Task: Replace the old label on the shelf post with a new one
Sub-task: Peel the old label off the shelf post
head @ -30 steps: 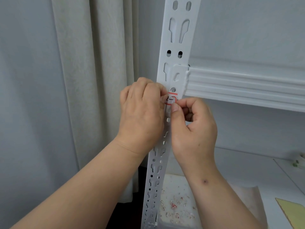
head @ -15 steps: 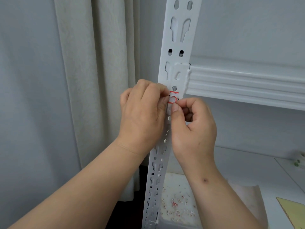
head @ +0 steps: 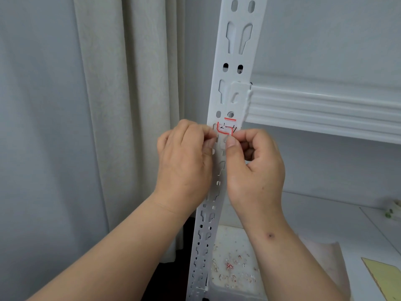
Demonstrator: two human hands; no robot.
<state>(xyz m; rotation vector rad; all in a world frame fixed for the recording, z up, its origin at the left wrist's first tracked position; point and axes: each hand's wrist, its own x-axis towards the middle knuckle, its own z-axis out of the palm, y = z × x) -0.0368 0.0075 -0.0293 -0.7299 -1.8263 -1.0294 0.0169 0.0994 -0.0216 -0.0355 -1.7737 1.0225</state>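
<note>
A white perforated shelf post (head: 233, 61) stands upright in the middle. Just under the shelf beam a small white label (head: 226, 128) with a red border and black marks sticks to it. My left hand (head: 184, 161) has its fingers curled, with the fingertips on the label's lower left edge. My right hand (head: 256, 168) pinches the label's lower right corner between thumb and forefinger. The label's bottom edge is hidden behind my fingertips.
A white ribbed shelf beam (head: 325, 109) runs right from the post. A pale curtain (head: 130, 105) hangs to the left. Below, a white tray (head: 234, 268) holds several paper scraps, a yellow sheet (head: 384, 276) lies at the lower right, and a small roll (head: 393, 208) sits at the far right.
Both hands have slid slightly down and apart, uncovering more of the label's red border and black marks.
</note>
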